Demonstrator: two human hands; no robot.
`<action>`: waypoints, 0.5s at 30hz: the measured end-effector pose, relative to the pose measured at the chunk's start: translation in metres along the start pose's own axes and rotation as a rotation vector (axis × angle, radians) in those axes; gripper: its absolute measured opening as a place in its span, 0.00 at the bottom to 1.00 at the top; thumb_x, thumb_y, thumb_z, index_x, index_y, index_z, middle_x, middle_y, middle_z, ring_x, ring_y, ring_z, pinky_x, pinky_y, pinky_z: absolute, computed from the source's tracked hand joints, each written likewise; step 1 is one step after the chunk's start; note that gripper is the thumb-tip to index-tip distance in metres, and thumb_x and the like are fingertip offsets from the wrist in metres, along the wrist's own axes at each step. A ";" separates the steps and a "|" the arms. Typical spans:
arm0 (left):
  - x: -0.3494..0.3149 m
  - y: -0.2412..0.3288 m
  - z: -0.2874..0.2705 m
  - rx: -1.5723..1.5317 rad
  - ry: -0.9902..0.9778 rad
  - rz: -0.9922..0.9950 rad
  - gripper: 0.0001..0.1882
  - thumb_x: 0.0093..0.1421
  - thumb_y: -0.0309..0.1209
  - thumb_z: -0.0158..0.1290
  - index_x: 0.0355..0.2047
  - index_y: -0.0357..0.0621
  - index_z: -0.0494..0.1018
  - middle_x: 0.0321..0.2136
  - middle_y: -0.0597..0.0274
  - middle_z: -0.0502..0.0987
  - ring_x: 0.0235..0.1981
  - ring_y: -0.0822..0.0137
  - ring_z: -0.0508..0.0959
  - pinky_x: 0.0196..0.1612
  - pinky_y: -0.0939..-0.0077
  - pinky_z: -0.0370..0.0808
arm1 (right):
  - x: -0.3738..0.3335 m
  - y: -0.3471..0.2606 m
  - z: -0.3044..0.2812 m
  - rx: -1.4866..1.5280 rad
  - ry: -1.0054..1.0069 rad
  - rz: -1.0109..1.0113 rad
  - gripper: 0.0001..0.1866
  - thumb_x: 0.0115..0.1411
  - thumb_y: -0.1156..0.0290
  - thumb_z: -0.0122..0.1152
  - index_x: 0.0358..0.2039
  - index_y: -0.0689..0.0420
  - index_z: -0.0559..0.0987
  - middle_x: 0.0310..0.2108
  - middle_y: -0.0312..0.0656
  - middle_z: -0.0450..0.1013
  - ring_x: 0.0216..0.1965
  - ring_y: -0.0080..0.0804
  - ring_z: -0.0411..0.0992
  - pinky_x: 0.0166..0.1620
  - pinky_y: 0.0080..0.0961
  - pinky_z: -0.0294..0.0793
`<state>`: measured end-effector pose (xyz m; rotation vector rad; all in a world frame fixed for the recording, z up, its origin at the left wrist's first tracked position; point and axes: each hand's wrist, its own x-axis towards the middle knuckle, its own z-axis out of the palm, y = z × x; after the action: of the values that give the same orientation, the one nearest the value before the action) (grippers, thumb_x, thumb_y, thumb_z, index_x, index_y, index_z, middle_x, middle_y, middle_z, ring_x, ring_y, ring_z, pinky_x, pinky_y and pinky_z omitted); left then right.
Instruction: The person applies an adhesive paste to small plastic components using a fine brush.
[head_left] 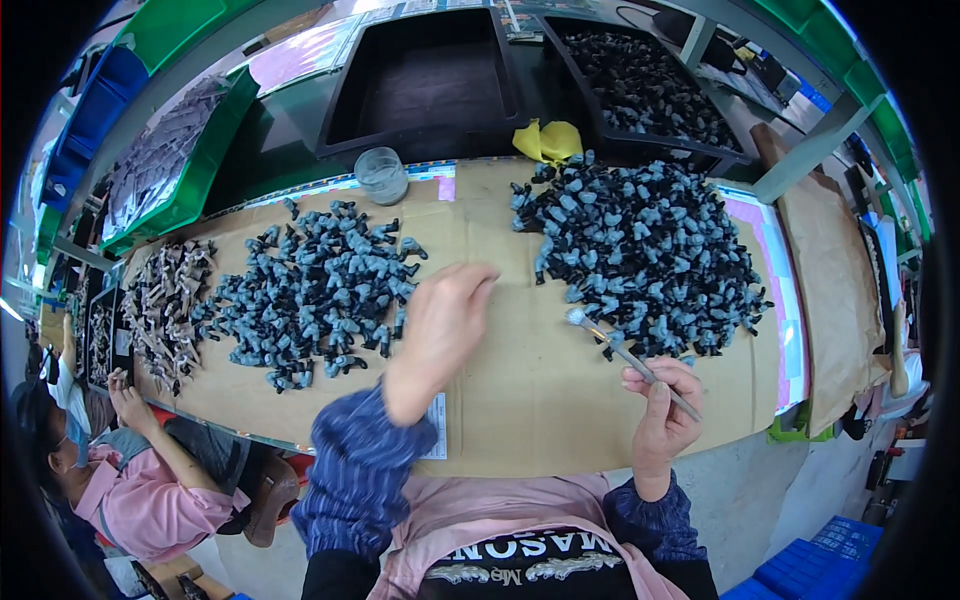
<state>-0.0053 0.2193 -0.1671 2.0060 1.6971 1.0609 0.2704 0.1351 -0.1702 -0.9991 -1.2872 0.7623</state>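
My left hand (443, 318) is over the cardboard, its fingers pressed together and slightly blurred; whatever they may hold is hidden. It is just right of a pile of small grey-and-black moulded figure pieces (305, 285). In my right hand (668, 412) is a slim paintbrush (640, 366), handle between thumb and fingers, its pale grey tip pointing up and left. That tip is at the lower left edge of a second, denser pile of the same pieces (645, 250).
Cardboard (510, 400) covers the bench. Behind the piles are a clear cup (381, 176), a yellow cloth (548, 142), a black tray (425, 130) and another holding dark pieces (650, 90). Brownish pieces (165, 310) lie at left, near a green bin (215, 150) and a co-worker (150, 490).
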 end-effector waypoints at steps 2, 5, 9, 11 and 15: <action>0.026 0.003 0.034 -0.005 -0.008 -0.028 0.08 0.61 0.26 0.60 0.40 0.38 0.83 0.36 0.47 0.83 0.39 0.44 0.83 0.42 0.59 0.79 | 0.002 -0.001 -0.005 -0.008 0.024 -0.013 0.09 0.74 0.74 0.51 0.47 0.69 0.72 0.49 0.56 0.71 0.41 0.39 0.82 0.43 0.30 0.88; 0.042 0.006 0.069 0.061 -0.012 -0.014 0.08 0.60 0.27 0.61 0.39 0.39 0.83 0.34 0.48 0.82 0.35 0.43 0.82 0.40 0.57 0.79 | 0.001 -0.004 -0.012 -0.036 0.069 -0.032 0.09 0.74 0.75 0.51 0.47 0.69 0.72 0.49 0.56 0.71 0.40 0.39 0.82 0.43 0.30 0.88; 0.028 0.001 0.074 -0.042 -0.035 -0.051 0.06 0.58 0.24 0.62 0.36 0.38 0.81 0.37 0.46 0.81 0.35 0.43 0.82 0.41 0.56 0.79 | 0.002 0.000 -0.012 -0.035 0.109 -0.023 0.09 0.74 0.74 0.51 0.46 0.69 0.72 0.48 0.57 0.72 0.39 0.39 0.82 0.41 0.29 0.89; 0.021 0.000 0.073 -0.124 -0.101 -0.078 0.06 0.57 0.22 0.63 0.36 0.37 0.79 0.42 0.44 0.80 0.37 0.44 0.82 0.42 0.55 0.79 | 0.003 0.003 -0.009 -0.038 0.123 -0.032 0.10 0.74 0.73 0.51 0.46 0.69 0.73 0.47 0.58 0.72 0.39 0.39 0.82 0.39 0.28 0.89; 0.010 0.011 0.078 -0.107 -0.028 -0.069 0.09 0.58 0.23 0.63 0.39 0.37 0.79 0.41 0.45 0.79 0.36 0.43 0.81 0.43 0.54 0.79 | 0.007 0.005 -0.003 0.005 0.115 -0.068 0.10 0.74 0.74 0.51 0.46 0.70 0.73 0.47 0.58 0.73 0.38 0.38 0.82 0.39 0.26 0.89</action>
<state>0.0572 0.2430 -0.2093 1.8739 1.6466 1.0724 0.2749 0.1430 -0.1720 -0.9765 -1.2130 0.6468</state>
